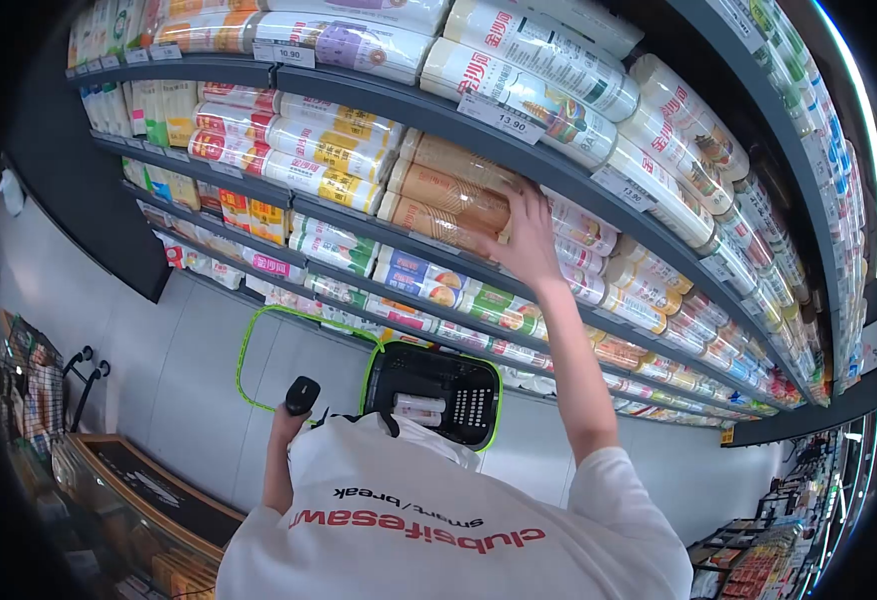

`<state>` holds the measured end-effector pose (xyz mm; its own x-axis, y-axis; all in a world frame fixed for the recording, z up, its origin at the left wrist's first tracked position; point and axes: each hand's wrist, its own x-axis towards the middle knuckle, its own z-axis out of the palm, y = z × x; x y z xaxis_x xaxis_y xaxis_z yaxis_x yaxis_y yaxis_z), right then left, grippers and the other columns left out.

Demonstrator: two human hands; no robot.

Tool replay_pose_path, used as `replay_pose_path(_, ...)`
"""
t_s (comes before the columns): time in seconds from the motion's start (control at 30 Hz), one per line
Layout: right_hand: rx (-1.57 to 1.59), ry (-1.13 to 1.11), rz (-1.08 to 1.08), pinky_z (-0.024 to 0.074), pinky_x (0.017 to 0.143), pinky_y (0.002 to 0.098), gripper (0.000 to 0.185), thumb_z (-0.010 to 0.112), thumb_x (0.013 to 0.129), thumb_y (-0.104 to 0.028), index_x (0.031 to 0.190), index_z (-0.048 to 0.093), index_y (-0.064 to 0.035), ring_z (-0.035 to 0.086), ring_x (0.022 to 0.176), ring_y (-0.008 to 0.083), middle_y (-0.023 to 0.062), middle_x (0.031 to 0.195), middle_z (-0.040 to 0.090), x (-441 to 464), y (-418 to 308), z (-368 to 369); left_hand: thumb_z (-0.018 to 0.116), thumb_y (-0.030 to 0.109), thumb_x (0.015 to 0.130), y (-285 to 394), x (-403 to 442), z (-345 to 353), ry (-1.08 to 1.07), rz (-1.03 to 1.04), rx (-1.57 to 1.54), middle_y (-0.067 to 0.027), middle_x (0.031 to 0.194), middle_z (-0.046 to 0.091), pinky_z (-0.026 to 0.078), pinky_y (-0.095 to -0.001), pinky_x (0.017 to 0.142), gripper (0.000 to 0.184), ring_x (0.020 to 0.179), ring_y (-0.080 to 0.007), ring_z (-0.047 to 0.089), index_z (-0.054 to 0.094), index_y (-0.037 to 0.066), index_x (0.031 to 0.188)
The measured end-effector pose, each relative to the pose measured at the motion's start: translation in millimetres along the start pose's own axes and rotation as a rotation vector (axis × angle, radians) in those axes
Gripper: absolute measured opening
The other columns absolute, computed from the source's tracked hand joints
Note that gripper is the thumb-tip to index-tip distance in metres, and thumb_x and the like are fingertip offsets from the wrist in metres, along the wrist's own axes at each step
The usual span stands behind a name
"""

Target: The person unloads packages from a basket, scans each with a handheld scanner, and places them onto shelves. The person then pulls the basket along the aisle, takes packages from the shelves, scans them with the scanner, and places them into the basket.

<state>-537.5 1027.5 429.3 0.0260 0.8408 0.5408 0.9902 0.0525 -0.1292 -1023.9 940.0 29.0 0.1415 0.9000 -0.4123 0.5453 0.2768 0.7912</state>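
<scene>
My right hand [527, 238] is raised to a middle shelf, its fingers spread against the right end of a stack of brown-wrapped noodle packs [449, 198]. To the left of them lie red and yellow packs [324, 165]. Low at the left, my left hand [287, 420] is wrapped round a dark handheld device [303, 395]. A black shopping basket [427, 360] with a green rim stands on the floor between my arms, with white cylindrical packs [419, 408] in it. The basket's green handle [244, 350] hangs out to the left.
Long dark shelves [359, 85] full of packaged noodles curve across the view, with price tags on their edges. At the lower left are a wood-framed display case [159, 490] and a wire rack [34, 375]. More stocked shelves [759, 550] stand at the lower right.
</scene>
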Motion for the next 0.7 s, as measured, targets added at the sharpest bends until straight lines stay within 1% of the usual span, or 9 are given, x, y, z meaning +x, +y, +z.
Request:
replay_pose_path(0.1,-0.126,-0.107,-0.042,0.0223,0.115,0.0512,0.098,0.080,0.067,-0.049,0.145,0.037,-0.0069,0.030,0.140,0.0387,0.0195,0.146,0.040,41.8,18.4,34.1,0.079,0.023,0.071,68.0,6.9,-12.3,-0.007,0.151,0.072,-0.0188,0.088,0.071,0.053,-0.0405,0.075,0.040,0.086,-0.0333,0.070,0.067,0.000,0.101)
replay_pose_path(0.2,-0.185,-0.325,0.196,0.0218,0.115,0.0498,0.109,0.081,0.061,-0.057,0.146,0.036,-0.0053,0.027,0.142,0.0386,0.0200,0.150,0.035,67.9,3.0,37.0,0.076,0.019,0.073,136.4,-0.1,-23.4,-0.025,0.227,0.067,-0.0210,0.089,0.070,0.052,-0.0412,0.076,0.038,0.089,-0.0367,0.068,0.066,0.000,0.104)
replay_pose_path(0.3,-0.232,-0.096,0.153,0.0195,0.115,0.0515,0.114,0.085,0.055,-0.057,0.145,0.037,-0.0045,0.029,0.141,0.0384,0.0193,0.148,0.039,59.9,-0.9,54.9,0.074,0.014,0.074,193.5,-22.2,-24.3,0.007,0.313,-0.006,-0.0206,0.090,0.070,0.052,-0.0391,0.077,0.038,0.089,-0.0335,0.069,0.065,-0.001,0.107)
replay_pose_path(0.43,-0.234,0.157,0.076,0.0250,0.109,0.0525,0.107,0.089,0.051,-0.049,0.140,0.044,-0.0110,0.038,0.130,0.0371,0.0158,0.137,0.045,45.3,-4.6,69.7,0.073,0.007,0.074,236.2,-47.4,-11.5,-0.043,0.373,-0.225,-0.0175,0.092,0.071,0.051,-0.0345,0.080,0.038,0.086,-0.0224,0.069,0.064,-0.002,0.109)
replay_pose_path(0.47,-0.248,0.210,0.072,0.0255,0.108,0.0528,0.104,0.089,0.051,-0.047,0.138,0.045,-0.0113,0.039,0.128,0.0368,0.0152,0.134,0.046,41.2,-8.0,74.6,0.073,0.004,0.074,240.0,-48.8,-4.5,-0.074,0.400,-0.365,-0.0145,0.094,0.071,0.051,-0.0321,0.082,0.037,0.087,-0.0165,0.067,0.064,-0.003,0.109)
replay_pose_path(0.5,-0.264,0.261,0.067,0.0260,0.107,0.0530,0.102,0.089,0.051,-0.045,0.137,0.046,-0.0115,0.040,0.126,0.0365,0.0147,0.131,0.048,33.5,-10.2,78.3,0.074,0.006,0.075,253.6,-56.5,-7.5,-0.115,0.353,-0.320,-0.0138,0.097,0.071,0.051,-0.0317,0.083,0.038,0.089,-0.0165,0.066,0.064,-0.004,0.110)
replay_pose_path(0.53,-0.230,0.352,-0.021,0.0291,0.103,0.0533,0.091,0.089,0.055,-0.035,0.133,0.047,-0.0110,0.043,0.120,0.0367,0.0122,0.129,0.048,25.5,-19.4,76.0,0.075,0.007,0.075,262.0,-61.5,-8.7,-0.132,0.361,-0.348,-0.0128,0.098,0.071,0.050,-0.0313,0.084,0.039,0.090,-0.0154,0.065,0.063,-0.004,0.111)
replay_pose_path(0.63,-0.224,0.343,-0.030,0.0296,0.103,0.0535,0.085,0.086,0.061,-0.029,0.134,0.046,-0.0131,0.042,0.121,0.0376,0.0122,0.130,0.048,10.8,-20.2,80.4,0.075,0.008,0.077,266.1,-65.6,-13.5,-0.149,0.390,-0.441,-0.0102,0.099,0.070,0.049,-0.0300,0.085,0.040,0.092,-0.0127,0.063,0.062,-0.004,0.113)
replay_pose_path(0.7,-0.238,0.232,-0.032,0.0294,0.104,0.0541,0.082,0.083,0.066,-0.031,0.137,0.045,-0.0131,0.042,0.123,0.0375,0.0130,0.134,0.046,20.4,-15.2,70.6,0.075,0.008,0.077,261.0,-69.4,-17.2,-0.135,0.384,-0.487,-0.0091,0.100,0.070,0.049,-0.0292,0.085,0.040,0.092,-0.0116,0.062,0.062,-0.004,0.113)
